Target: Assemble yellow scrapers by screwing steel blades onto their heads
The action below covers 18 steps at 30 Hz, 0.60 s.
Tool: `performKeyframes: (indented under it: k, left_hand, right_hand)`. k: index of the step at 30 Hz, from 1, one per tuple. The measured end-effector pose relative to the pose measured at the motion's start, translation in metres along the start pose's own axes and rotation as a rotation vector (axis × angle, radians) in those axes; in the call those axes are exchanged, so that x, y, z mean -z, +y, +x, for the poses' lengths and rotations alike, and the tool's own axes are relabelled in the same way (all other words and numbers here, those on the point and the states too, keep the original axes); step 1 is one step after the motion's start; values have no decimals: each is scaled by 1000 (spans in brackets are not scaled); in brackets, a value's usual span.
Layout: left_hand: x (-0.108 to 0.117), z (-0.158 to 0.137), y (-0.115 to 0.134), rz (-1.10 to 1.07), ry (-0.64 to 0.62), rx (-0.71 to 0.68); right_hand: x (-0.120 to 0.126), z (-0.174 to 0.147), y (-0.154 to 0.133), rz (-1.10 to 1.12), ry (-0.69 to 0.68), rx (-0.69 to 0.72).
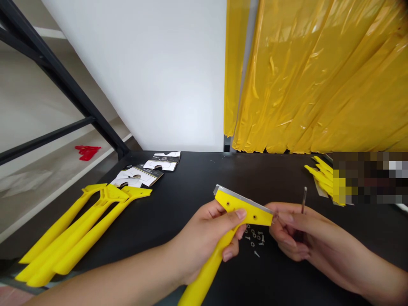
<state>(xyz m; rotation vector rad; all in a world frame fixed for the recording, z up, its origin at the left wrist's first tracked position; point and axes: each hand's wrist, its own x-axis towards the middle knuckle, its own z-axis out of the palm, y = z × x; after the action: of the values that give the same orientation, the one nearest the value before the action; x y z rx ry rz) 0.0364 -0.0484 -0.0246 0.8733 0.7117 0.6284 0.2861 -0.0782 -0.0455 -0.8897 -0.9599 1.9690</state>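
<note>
Tabletop [191, 176]: black, beneath our work, printed cards [154, 175] near its far left.
Spare handles [72, 236]: several yellow ones together on our left; no blades show, so we judge these unstarted.
Scraper [216, 259]: held up over the tabletop's middle, head [250, 210] tilted, between our hands.
Left hand [210, 229]: fingers wrapped around the neck, thumb pressing the head.
Right hand [296, 233]: fingers curled, thumb and forefinger pinched at the head's right corner; we cannot tell whether they grip some small piece.
Blade [245, 197]: set along the head's edge; positioning looks done to us.
Metal rod [304, 199]: near upright in our right fingers.
Screws and rings [253, 244]: loose on the tabletop below.
Holes [254, 217]: two, dark; fastening seems left to do.
</note>
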Motion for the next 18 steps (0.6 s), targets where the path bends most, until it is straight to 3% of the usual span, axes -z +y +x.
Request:
performKeyframes:
  k: [18]
  left_hand:
    - [0, -3, 11, 11, -5, 52]
  right_hand:
    - [2, -4, -3, -14, -68, -20]
